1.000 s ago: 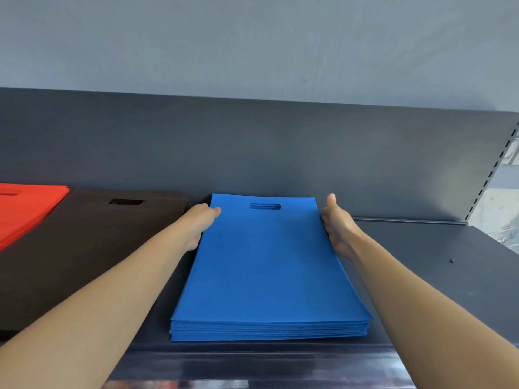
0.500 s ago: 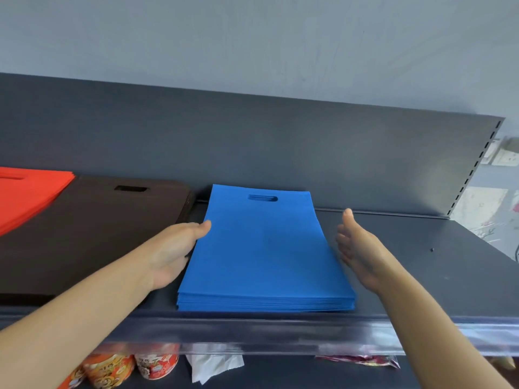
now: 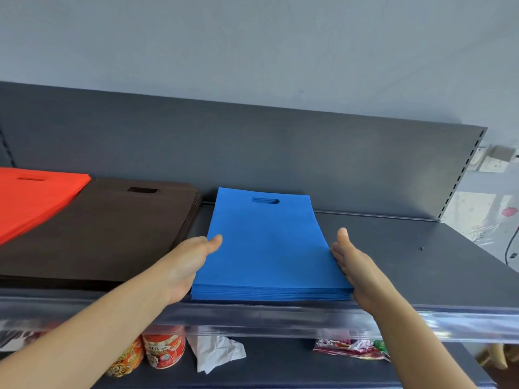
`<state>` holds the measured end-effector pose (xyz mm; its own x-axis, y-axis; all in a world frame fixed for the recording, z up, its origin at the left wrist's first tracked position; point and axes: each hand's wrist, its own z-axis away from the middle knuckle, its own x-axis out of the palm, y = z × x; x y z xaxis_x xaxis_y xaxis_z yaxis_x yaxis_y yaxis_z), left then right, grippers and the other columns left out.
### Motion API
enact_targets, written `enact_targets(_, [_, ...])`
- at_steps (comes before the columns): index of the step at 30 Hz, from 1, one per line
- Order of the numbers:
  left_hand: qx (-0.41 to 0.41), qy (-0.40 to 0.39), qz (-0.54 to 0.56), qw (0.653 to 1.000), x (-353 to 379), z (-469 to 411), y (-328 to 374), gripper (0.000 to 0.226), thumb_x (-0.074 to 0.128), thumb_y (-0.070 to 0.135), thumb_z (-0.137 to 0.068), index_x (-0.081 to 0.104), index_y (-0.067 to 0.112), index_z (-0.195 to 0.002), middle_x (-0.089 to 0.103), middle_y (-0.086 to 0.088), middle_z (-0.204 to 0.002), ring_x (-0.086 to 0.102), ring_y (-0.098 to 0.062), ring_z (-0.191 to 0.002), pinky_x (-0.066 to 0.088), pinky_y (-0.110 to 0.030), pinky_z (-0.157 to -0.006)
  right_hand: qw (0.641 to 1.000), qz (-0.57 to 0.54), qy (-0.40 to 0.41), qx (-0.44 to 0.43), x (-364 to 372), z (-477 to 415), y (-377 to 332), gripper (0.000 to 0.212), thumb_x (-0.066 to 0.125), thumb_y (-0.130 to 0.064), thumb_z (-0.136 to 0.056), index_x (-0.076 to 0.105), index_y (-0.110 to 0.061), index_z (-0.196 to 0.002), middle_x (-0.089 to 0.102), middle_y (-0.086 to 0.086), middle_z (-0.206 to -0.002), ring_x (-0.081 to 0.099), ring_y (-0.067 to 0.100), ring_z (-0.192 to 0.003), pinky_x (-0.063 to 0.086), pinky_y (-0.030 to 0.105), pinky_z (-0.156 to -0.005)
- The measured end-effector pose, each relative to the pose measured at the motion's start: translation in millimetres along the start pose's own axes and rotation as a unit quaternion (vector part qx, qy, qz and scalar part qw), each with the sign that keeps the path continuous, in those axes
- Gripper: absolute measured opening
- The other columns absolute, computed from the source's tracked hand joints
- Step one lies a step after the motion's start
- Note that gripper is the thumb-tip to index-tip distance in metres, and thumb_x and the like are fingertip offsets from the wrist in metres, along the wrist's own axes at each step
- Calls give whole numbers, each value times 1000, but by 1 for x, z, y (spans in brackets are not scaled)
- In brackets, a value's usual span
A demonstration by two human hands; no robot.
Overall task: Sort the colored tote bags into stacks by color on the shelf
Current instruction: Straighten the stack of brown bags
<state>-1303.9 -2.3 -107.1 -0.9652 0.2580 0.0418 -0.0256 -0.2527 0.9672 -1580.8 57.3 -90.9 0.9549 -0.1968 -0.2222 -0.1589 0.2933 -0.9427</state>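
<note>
A stack of flat blue non-woven fabric tote bags (image 3: 266, 248) was seen lying on the dark grey metal shelf (image 3: 421, 262), its near end close to the clear plastic front strip (image 3: 280, 318).

The right hand (image 3: 354, 265) was laid against the right side of the blue stack, fingers straight and pressed together, thumb raised. The left hand (image 3: 191, 262) was set against the stack's left side, thumb stretched onto the top edge. Its fingers were covered by the back of the hand, so it could not be told whether they were spread, flat or tucked under.

Each bag was judged light, thin and limp; a single one would likely droop if lifted by one corner. Together the layers were judged fairly heavy and liable to slide over one another and fan out. The stack would best be taken at both long sides together, with support underneath, or one bag by its cut-out handle slot.

To the left of the blue stack lay a stack of dark brown tote bags (image 3: 98, 228), and beyond it an orange-red stack (image 3: 31, 197), cut off by the frame. The number of bags in each could not be counted. Below the blue stack, printed cans (image 3: 164, 350), crumpled white paper (image 3: 216, 355) and a snack packet (image 3: 348, 349) were partly hidden by the strip.
</note>
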Motion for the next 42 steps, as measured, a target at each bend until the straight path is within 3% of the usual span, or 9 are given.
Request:
enact_targets(4, [45,59,-73,995,-5,16,20,70,52,43,-95,22,17,-152,18,5,-158,14,-17,-147,11,-37,-119,985,128,56,-99,6,5,-24,71,32,-64,-92,32,-21,-149,32,-6,-154,32,16,-141,28,39,-114])
enact_targets(12, [81,152,-524,834,-86,49,46,50,48,32,-99,37,24,-146,17,1,-159,15,-15,-146,16,-34,-118,895,315,-46,-312,102,15,-79,62,48,-47,-95,33,-18,-148,27,-4,-156,22,12,-144,22,30,-115])
enact_targets(17, [25,90,-589,803,-156,72,41,67,58,54,-87,35,33,-146,16,7,-159,6,-8,-147,12,-32,-118,831,408,-169,-338,176,30,-79,64,53,-47,-93,34,-19,-147,30,-3,-154,28,14,-141,25,28,-113])
enact_targets(22, [17,9,-591,807,-204,88,36,118,50,90,-39,29,42,-145,10,15,-159,-4,-2,-146,11,-32,-118,803,457,-237,-300,230,36,-73,64,56,-50,-91,38,-23,-146,31,-4,-154,29,13,-141,26,28,-112])
enact_targets(27, [59,-21,-609,791,-241,83,26,109,48,90,-47,33,42,-144,14,15,-158,4,-4,-146,12,-30,-118,818,449,-219,-285,263,46,-69,62,62,-51,-86,43,-30,-142,30,-6,-155,21,13,-144,22,33,-114])
enact_targets(33, [115,-18,-613,781,-244,82,23,105,38,91,-50,41,39,-141,26,13,-155,21,-10,-143,19,-32,-115,848,444,-137,-256,272,57,-65,50,63,-42,-89,51,-31,-136,36,-7,-151,33,10,-139,28,27,-110])
enact_targets(35, [111,-12,-596,795,-250,82,22,106,35,94,-50,42,38,-141,25,12,-155,21,-11,-144,19,-34,-116,848,453,-132,-242,272,58,-63,50,62,-43,-89,50,-31,-137,34,-7,-152,31,11,-139,28,28,-111])
enact_targets(37, [114,54,-566,815,-256,81,22,78,43,74,-79,40,30,-144,25,7,-156,22,-12,-144,19,-33,-115,867,427,-104,-235,272,57,-63,52,59,-46,-90,49,-29,-138,35,-6,-152,32,11,-139,29,29,-111])
enact_targets(42, [25,117,-421,899,-272,79,22,62,41,38,-101,18,15,-153,13,-1,-160,14,-18,-147,14,-35,-119,971,196,-88,-100,274,47,-64,76,40,-73,-84,40,-27,-144,41,-9,-147,38,15,-135,28,37,-114])
